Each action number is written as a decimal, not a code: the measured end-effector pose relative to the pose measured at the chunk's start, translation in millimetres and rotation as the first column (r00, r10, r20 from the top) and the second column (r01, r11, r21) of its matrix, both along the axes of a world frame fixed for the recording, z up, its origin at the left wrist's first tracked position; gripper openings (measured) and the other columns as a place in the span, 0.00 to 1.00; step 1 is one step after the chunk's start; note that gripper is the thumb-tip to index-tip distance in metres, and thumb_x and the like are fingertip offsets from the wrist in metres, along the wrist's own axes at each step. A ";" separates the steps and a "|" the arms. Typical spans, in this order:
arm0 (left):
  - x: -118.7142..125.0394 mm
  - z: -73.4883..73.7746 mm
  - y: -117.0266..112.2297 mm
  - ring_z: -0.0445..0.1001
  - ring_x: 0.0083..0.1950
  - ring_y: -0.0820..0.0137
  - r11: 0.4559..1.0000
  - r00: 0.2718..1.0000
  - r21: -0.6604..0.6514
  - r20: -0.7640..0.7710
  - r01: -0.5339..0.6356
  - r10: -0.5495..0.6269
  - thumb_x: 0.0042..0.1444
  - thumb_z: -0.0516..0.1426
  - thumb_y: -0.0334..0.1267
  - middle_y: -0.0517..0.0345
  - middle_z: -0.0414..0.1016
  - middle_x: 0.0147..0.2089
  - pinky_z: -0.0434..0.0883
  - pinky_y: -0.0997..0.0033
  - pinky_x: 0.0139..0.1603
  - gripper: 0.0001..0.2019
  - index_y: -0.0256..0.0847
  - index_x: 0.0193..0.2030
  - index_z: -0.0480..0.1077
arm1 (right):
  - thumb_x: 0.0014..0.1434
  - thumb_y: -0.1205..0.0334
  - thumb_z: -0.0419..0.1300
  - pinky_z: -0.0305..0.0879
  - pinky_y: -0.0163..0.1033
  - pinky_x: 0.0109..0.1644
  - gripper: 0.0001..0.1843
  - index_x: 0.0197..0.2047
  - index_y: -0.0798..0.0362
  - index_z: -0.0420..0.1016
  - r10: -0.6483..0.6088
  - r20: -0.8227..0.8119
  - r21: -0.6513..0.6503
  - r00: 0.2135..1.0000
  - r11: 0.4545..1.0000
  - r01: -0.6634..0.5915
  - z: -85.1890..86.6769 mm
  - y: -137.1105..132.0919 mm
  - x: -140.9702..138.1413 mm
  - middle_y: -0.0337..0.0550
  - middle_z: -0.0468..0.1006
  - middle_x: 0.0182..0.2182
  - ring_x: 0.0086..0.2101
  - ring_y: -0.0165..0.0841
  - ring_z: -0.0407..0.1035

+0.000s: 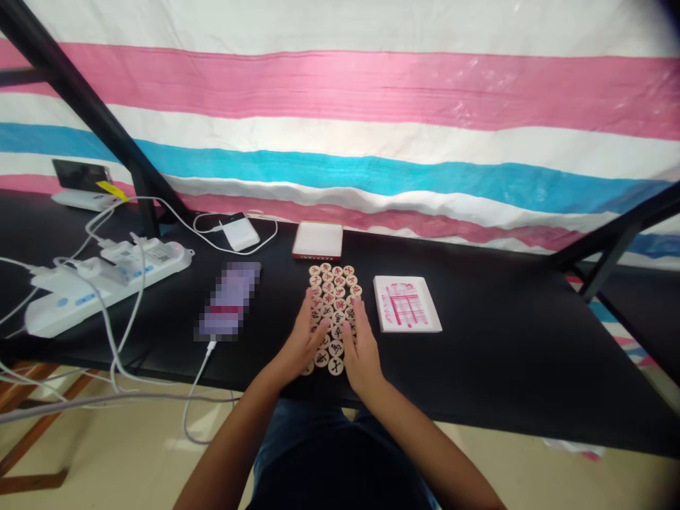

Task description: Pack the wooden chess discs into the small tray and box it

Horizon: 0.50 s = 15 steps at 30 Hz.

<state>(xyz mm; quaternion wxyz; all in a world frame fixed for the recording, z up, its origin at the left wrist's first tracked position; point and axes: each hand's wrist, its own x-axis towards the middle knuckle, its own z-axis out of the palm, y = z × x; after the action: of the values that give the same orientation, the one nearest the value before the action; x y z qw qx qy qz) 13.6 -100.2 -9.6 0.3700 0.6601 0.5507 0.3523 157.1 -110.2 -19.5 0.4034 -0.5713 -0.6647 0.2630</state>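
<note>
Pieces: wooden chess discs [333, 290] with red and black characters, packed flat into one tight block on the black tabletop [504, 340], near its front edge, right in front of the person.
Left hand: left hand [302, 340] lies against the left side of the block. Grip wide, fingers stretched out, holding nothing, just touching the outer discs.
Right hand: right hand [361, 347] does the same on the right side, grip wide, fingers lying along the discs.
Box: small white box [317, 241] with red sides, just behind the block's far row. Only a plain white top shows, so can't tell what's in it.
Flat square: white square [406, 303] with a red printed pattern, just right of the discs, not touching. Lid, tray or folded board, honestly can't tell.
Phone: phone [228, 301] left of the discs, white cable [199, 379] plugged in.
Far left: power strips [106, 280] under a mess of cords.
</note>
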 end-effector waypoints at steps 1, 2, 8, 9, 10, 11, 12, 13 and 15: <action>-1.7 -0.4 -0.5 0.34 0.68 0.60 1.000 1.000 0.010 -0.005 -0.004 0.004 0.62 0.45 0.45 0.44 0.32 0.69 0.43 0.52 0.66 0.33 0.39 0.67 0.30 | 0.64 0.57 0.41 0.49 0.51 0.62 0.28 0.65 0.55 0.44 -0.003 -0.001 0.007 1.000 1.000 0.003 -0.1 -0.1 0.3 0.48 0.48 0.64 0.62 0.38 0.43; -3.7 -0.5 -1.0 0.34 0.68 0.61 1.000 1.000 0.021 -0.012 -0.006 0.006 0.62 0.45 0.45 0.45 0.32 0.69 0.43 0.52 0.66 0.33 0.39 0.67 0.30 | 0.64 0.57 0.41 0.49 0.51 0.62 0.28 0.65 0.54 0.44 -0.004 -0.002 0.013 1.000 1.000 0.004 -0.1 -0.2 0.5 0.47 0.49 0.63 0.62 0.38 0.43; -12.0 5.6 5.3 0.39 0.68 0.65 0.978 0.970 0.148 -0.216 0.148 -0.114 0.63 0.43 0.41 0.51 0.41 0.69 0.41 0.52 0.66 0.26 0.43 0.66 0.40 | 0.64 0.58 0.42 0.51 0.51 0.62 0.27 0.65 0.54 0.47 0.012 0.022 0.058 1.000 0.998 -0.013 -1.1 1.4 0.0 0.48 0.53 0.62 0.61 0.37 0.45; -11.6 7.6 8.2 0.40 0.68 0.65 0.965 0.948 0.160 -0.277 0.210 -0.160 0.63 0.42 0.41 0.52 0.44 0.68 0.41 0.52 0.66 0.24 0.44 0.65 0.44 | 0.64 0.59 0.42 0.51 0.51 0.62 0.27 0.65 0.54 0.47 0.023 0.041 0.068 0.999 0.997 -0.025 -1.8 1.9 -0.8 0.48 0.53 0.62 0.61 0.37 0.45; -10.8 9.4 11.3 0.42 0.68 0.66 0.950 0.921 0.164 -0.335 0.266 -0.200 0.63 0.42 0.40 0.52 0.47 0.67 0.41 0.51 0.66 0.23 0.44 0.65 0.47 | 0.64 0.59 0.42 0.51 0.51 0.62 0.27 0.64 0.54 0.48 0.036 0.065 0.077 0.997 0.996 -0.041 -2.6 2.3 -1.7 0.48 0.53 0.62 0.62 0.37 0.45; -9.8 11.1 14.4 0.44 0.68 0.66 0.937 0.894 0.163 -0.385 0.308 -0.227 0.63 0.43 0.40 0.52 0.49 0.67 0.41 0.51 0.66 0.22 0.44 0.64 0.50 | 0.64 0.59 0.41 0.51 0.51 0.62 0.26 0.64 0.55 0.48 0.047 0.093 0.085 0.995 0.995 -0.055 -3.3 2.7 -2.7 0.48 0.52 0.62 0.62 0.37 0.44; -9.0 12.4 17.2 0.46 0.67 0.66 0.928 0.872 0.160 -0.426 0.336 -0.242 0.63 0.43 0.40 0.52 0.51 0.66 0.42 0.51 0.65 0.22 0.43 0.63 0.52 | 0.64 0.60 0.41 0.50 0.51 0.62 0.26 0.64 0.55 0.48 0.057 0.124 0.090 0.991 0.994 -0.068 -3.8 3.0 -3.8 0.48 0.52 0.62 0.62 0.37 0.43; -8.6 13.2 19.5 0.47 0.67 0.66 0.923 0.853 0.154 -0.458 0.353 -0.250 0.62 0.43 0.40 0.51 0.52 0.66 0.42 0.52 0.65 0.21 0.42 0.62 0.53 | 0.64 0.60 0.41 0.50 0.51 0.62 0.26 0.64 0.56 0.49 0.064 0.156 0.091 0.986 0.993 -0.079 -4.1 3.2 -4.9 0.49 0.52 0.62 0.62 0.37 0.42; -9.7 13.3 22.5 0.49 0.66 0.66 0.920 0.829 0.138 -0.496 0.368 -0.258 0.62 0.43 0.39 0.50 0.54 0.65 0.43 0.51 0.65 0.21 0.41 0.62 0.54 | 0.64 0.60 0.41 0.49 0.52 0.63 0.26 0.64 0.58 0.49 0.083 0.212 0.077 0.974 0.992 -0.101 -3.9 3.3 -6.9 0.50 0.52 0.62 0.62 0.37 0.41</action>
<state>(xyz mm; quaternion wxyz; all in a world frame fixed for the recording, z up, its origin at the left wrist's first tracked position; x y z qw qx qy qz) 4.0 -77.6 3.7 0.2012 0.8447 0.4631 0.1774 150.1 -106.9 -23.3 0.3434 -0.5462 -0.7398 0.1909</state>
